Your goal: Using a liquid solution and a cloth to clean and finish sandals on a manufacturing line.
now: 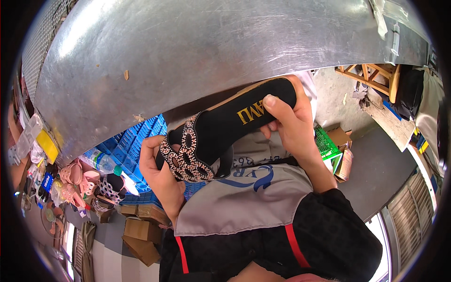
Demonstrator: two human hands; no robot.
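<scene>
A black slide sandal (221, 124) with a jewelled cut-out strap lies across both my hands, sole-bed up, just at the near edge of the metal table (188, 51). My left hand (162, 171) wraps round the toe end beside the glittering strap. At the heel end my right hand (293, 117) grips the sandal, its thumb pressed on the insole by the gold lettering and its fingers underneath. Behind the sandal is my grey apron (244, 202) with a blue emblem.
Blue plastic crates (136, 136) stand below the table's left edge. Several pink and jewelled sandals (75, 181) and a plastic bottle (104, 162) are at the left. Cardboard boxes (142, 232) sit lower left. On the right are a green crate (327, 144) and a wooden stool (371, 77).
</scene>
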